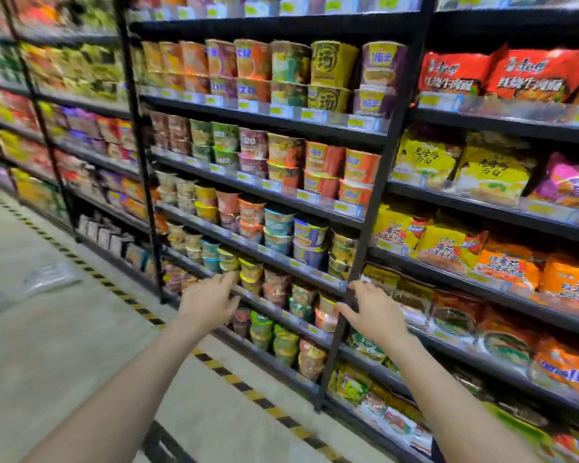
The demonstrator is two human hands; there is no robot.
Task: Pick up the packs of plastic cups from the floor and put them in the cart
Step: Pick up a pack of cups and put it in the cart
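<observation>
Both hands were extended forward in front of the shelving, empty and with fingers spread: the left hand [209, 300] was open, palm down, its fingertips overlapping the lower rows of cup noodles, and the right hand [372, 310] was likewise open, its fingers overlapping a black upright post [365, 235] of the rack; contact with either could not be confirmed owing to motion blur. The shelving unit [264, 118] filled the far and right portions of the scene, carrying stacked instant noodle cups [288, 162] in its central bay and bagged noodle packets [502, 78] in the bay to the right. A pale floor [47, 345] occupied the left and near-left area, bordered along the base of the shelves by a yellow-and-black hazard stripe [214, 362]. On the floor at the far left, well apart from both hands, lay a blurred, translucent wrapped bundle [44, 279], apparently the packs of plastic cups, though its contents could not be resolved. A dark frame edge [163, 442], possibly part of the cart, appeared at the near bottom between the forearms.
</observation>
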